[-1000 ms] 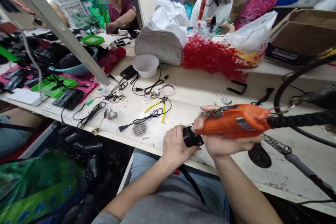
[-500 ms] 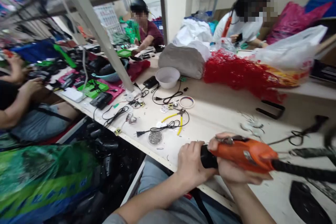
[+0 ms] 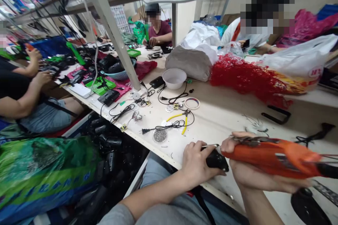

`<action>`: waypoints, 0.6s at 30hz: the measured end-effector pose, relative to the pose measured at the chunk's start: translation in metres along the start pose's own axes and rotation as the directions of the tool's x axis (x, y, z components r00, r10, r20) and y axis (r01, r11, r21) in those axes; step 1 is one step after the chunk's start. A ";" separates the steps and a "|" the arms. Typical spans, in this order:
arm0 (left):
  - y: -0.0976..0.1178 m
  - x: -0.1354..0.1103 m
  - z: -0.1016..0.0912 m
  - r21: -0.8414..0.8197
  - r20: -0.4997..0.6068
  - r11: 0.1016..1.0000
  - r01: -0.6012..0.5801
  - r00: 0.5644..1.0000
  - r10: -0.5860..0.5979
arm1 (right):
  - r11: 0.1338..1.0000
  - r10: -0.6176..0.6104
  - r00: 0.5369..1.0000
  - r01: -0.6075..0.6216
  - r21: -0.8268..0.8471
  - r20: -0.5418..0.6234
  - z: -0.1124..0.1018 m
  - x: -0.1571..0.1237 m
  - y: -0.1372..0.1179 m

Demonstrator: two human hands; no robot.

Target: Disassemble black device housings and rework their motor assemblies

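My left hand (image 3: 194,163) is wrapped around a black plastic housing (image 3: 218,161) at the bench's front edge. In my right hand (image 3: 253,175) lies an orange electric screwdriver (image 3: 277,156), pointing left with its tip end close to the housing. Whether the tip touches the housing, I cannot tell. Left of my left hand stands a small round dish of screws (image 3: 160,135). Beyond it are yellow-handled pliers (image 3: 185,121) and a black cord with a plug (image 3: 169,127). A black curved part (image 3: 307,205) rests near my right forearm.
A roll of tape (image 3: 192,103) and a white bowl (image 3: 174,78) stand farther back. Red netting (image 3: 245,77) and bags line the rear. A shelf post (image 3: 111,31) rises at left. Co-workers sit left and across. A green bag (image 3: 44,172) lies low at left.
The screwdriver has shifted right, away from my body's middle, and more of the black housing shows in my left hand. The whole view has swung slightly left.
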State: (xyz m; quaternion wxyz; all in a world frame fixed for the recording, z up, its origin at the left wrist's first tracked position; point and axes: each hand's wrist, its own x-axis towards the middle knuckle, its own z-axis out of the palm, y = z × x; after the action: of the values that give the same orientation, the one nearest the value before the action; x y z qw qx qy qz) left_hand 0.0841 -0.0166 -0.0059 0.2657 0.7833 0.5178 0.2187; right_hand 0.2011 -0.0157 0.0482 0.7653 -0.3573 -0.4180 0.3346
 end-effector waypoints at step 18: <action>-0.058 -0.026 -0.004 -0.510 -0.150 0.859 -0.039 0.988 -0.044 | 0.983 0.117 0.987 -0.131 0.125 0.111 0.053 -0.010 0.006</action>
State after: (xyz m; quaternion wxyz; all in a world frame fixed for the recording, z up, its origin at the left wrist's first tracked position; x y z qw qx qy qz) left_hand 0.0316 -0.0209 -0.0420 0.4227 0.6643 0.4615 0.4088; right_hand 0.1492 -0.0069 0.0603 0.7423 -0.3134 -0.4108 0.4266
